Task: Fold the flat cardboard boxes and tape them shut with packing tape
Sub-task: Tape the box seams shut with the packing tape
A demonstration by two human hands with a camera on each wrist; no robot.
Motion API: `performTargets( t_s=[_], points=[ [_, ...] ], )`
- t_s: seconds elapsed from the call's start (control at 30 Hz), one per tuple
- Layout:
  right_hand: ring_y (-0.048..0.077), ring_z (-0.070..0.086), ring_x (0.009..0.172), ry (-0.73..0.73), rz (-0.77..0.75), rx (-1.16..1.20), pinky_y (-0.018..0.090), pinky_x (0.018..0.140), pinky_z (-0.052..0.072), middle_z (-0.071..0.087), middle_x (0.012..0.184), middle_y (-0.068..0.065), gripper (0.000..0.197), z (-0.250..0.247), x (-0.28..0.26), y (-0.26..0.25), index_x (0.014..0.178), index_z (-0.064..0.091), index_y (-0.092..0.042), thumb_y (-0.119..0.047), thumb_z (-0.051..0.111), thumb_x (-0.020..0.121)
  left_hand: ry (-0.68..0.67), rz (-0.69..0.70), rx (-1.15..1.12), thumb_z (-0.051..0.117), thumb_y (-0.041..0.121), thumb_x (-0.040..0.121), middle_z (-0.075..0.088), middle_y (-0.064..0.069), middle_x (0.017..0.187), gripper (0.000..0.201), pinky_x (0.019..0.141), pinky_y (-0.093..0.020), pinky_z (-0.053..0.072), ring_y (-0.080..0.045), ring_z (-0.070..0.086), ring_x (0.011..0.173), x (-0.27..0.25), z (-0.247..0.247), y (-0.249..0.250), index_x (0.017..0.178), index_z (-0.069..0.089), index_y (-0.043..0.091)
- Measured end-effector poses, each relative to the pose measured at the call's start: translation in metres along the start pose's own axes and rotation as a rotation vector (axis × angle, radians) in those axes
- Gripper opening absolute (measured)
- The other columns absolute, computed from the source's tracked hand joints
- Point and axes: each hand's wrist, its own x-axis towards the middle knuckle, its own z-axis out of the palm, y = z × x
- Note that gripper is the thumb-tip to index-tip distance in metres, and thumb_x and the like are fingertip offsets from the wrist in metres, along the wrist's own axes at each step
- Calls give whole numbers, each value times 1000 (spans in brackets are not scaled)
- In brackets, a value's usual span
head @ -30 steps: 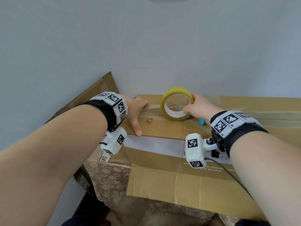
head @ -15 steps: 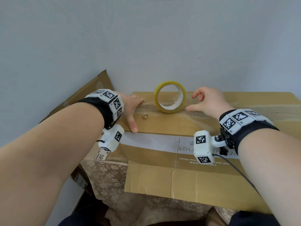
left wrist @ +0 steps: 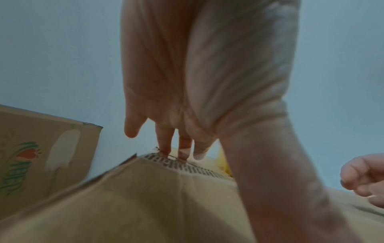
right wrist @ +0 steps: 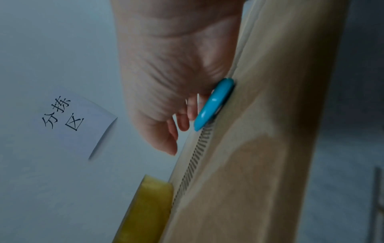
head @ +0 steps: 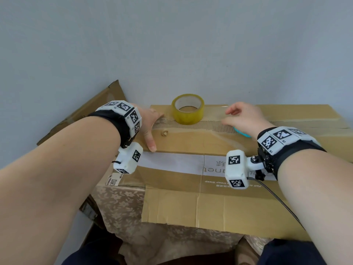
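Observation:
A brown cardboard box [head: 191,142] lies on the table with a strip of clear tape along its top seam. The yellow tape roll [head: 188,109] lies flat on the box's far edge, with no hand touching it. My left hand [head: 150,127] presses flat on the left end of the box top, and its fingertips [left wrist: 182,154] touch the torn corrugated edge. My right hand [head: 244,117] hovers over the seam right of the roll, fingers loosely curled and holding nothing. In the right wrist view the roll [right wrist: 149,208] sits beyond my right hand [right wrist: 166,65].
A blue plastic object [head: 242,131] lies on the box under my right palm. A flat printed carton [head: 91,109] leans on the wall at the left. A floral tablecloth [head: 122,203] hangs below the box. A paper note [right wrist: 72,121] is stuck on the wall.
My right hand let go of the tape roll and drew back to the right. The roll, upright on its rim before, now lies flat. My left hand stayed pressed on the box.

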Motion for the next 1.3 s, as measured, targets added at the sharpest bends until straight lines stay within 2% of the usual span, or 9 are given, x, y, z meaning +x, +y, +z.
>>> performTargets(
  t_s=[0.13, 0.33, 0.5, 0.63, 0.73, 0.83, 0.93, 1.1, 1.3],
  points=[
    [13, 54, 88, -47, 39, -116, 22, 72, 36, 59, 85, -9, 12, -12, -1, -2, 89, 64, -23, -27, 73, 80, 4, -3, 0, 85, 55, 52, 17, -3, 155, 136, 114, -43, 26, -24, 22, 142, 0, 0, 0, 152, 0, 19],
    [16, 56, 89, -250, 122, -343, 29, 79, 48, 62, 90, -3, 32, -23, -6, -8, 90, 67, -21, -41, 81, 69, 3, 2, 7, 84, 58, 50, 17, -3, 155, 138, 115, -44, 24, -24, 21, 142, 0, 0, -1, 152, -1, 19],
    [22, 66, 91, -415, 208, -309, 39, 89, 55, 67, 94, 3, 22, -31, -8, -20, 86, 65, -21, -21, 82, 72, 17, 25, 3, 84, 59, 49, 21, -2, 154, 137, 113, -43, 28, -24, 26, 140, -1, 1, -2, 152, 2, 21],
    [22, 61, 70, -325, 221, -302, 37, 84, 57, 61, 76, 3, 24, -25, -7, -26, 91, 70, -10, 6, 61, 77, 12, 21, -7, 84, 58, 50, 17, -2, 155, 136, 114, -44, 26, -24, 23, 141, -2, 2, -3, 152, 1, 21],
    [24, 62, 74, -207, 249, -204, 41, 81, 57, 57, 80, 5, 21, -14, -1, -27, 101, 58, -11, 2, 46, 89, 8, 10, -12, 84, 60, 49, 14, 0, 156, 138, 114, -46, 26, -23, 22, 142, -1, 3, -5, 152, 1, 21],
    [22, 54, 60, -142, 322, 47, 34, 58, 50, 51, 78, 11, 19, -6, 9, -31, 105, 44, -15, -3, 32, 96, 13, 13, -5, 83, 62, 48, 16, 0, 156, 138, 113, -47, 28, -24, 24, 141, -1, 4, -4, 152, 2, 21],
    [21, 41, 56, -153, 338, 93, 29, 48, 32, 44, 75, 11, 8, 2, 21, -44, 99, 46, -11, -14, 40, 96, 16, 21, -5, 83, 62, 47, 19, -1, 154, 137, 112, -48, 30, -25, 26, 140, 1, 5, -5, 152, 5, 20],
    [16, 38, 56, -259, 318, 84, 27, 50, 29, 46, 76, 4, 41, 31, 38, -62, 103, 51, -12, -52, 52, 90, 11, 17, 11, 81, 66, 44, 21, 1, 152, 137, 108, -49, 35, -25, 30, 137, 5, 5, -8, 151, 8, 23],
    [18, 36, 52, -243, 349, 34, 27, 51, 30, 42, 62, 7, 33, 49, 51, -70, 69, 45, -10, -32, 59, 88, 19, 34, -33, 79, 67, 47, 17, 2, 154, 133, 108, -50, 34, -25, 29, 138, 9, 9, -13, 151, 7, 26]
  ],
)
